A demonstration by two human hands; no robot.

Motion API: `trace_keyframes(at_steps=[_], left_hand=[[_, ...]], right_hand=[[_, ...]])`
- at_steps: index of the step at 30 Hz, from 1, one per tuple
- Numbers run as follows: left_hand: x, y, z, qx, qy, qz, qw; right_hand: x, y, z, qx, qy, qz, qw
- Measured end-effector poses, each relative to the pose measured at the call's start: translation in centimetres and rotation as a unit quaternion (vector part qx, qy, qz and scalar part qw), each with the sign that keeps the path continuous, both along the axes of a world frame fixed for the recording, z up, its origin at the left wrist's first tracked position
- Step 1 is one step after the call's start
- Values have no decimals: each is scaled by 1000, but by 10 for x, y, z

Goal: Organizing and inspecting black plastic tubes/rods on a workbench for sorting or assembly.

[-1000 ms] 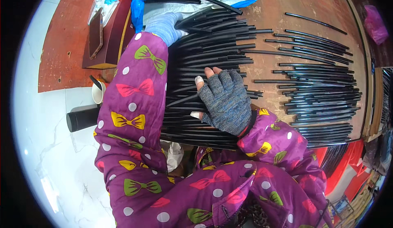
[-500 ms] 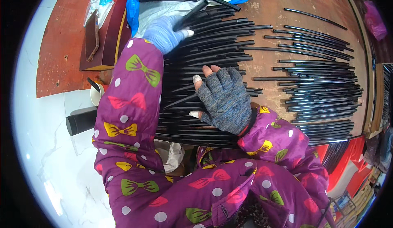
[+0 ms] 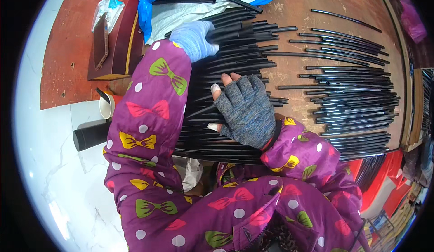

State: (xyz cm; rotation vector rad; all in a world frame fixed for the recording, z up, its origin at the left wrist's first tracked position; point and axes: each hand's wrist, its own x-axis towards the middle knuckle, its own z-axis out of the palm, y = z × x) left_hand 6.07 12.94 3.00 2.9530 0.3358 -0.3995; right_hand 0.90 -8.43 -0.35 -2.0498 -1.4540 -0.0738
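A broad pile of thin black tubes (image 3: 244, 48) covers the left part of the wooden table. My left hand (image 3: 192, 40), in a pale blue-white glove, lies at the pile's far left, its fingers curled around a black tube (image 3: 233, 31); the glove hides the gripped end. My right hand (image 3: 246, 109) wears a grey knitted fingerless glove and rests on the nearer tubes, fingers spread and slightly bent. White wrapping covers its thumb tip and one fingertip.
Glossier black tubes (image 3: 357, 98) lie in a loose row at the right. A blue-and-white bag (image 3: 181, 13) holding more tubes stands at the far side. Leftward are a maroon box (image 3: 118, 41) with a phone-like slab (image 3: 101, 41), a paper cup (image 3: 106, 105) and a black cylinder (image 3: 90, 135).
My left hand has come down toward me and slightly right, bringing the raised, blurred tube down onto the pile. My right hand has stayed nearly in place.
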Motion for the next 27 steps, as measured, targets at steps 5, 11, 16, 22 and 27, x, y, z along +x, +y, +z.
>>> trace_keyframes(at_steps=[5, 11, 16, 22, 27], left_hand=[[2, 22, 5, -73, -210, 77, 972], [40, 26, -21, 82, -103, 37, 991], [19, 49, -15, -23, -28, 88, 995], [17, 45, -17, -53, 9, 54, 997], [8, 43, -19, -28, -9, 31, 999]], right_hand=[[-1, 1, 6, 2, 3, 12, 1000], [7, -1, -5, -3, 7, -11, 1000], [-1, 1, 2, 8, 1, 8, 1000], [1, 2, 0, 1, -1, 0, 1000], [0, 1, -1, 3, -6, -2, 1000]])
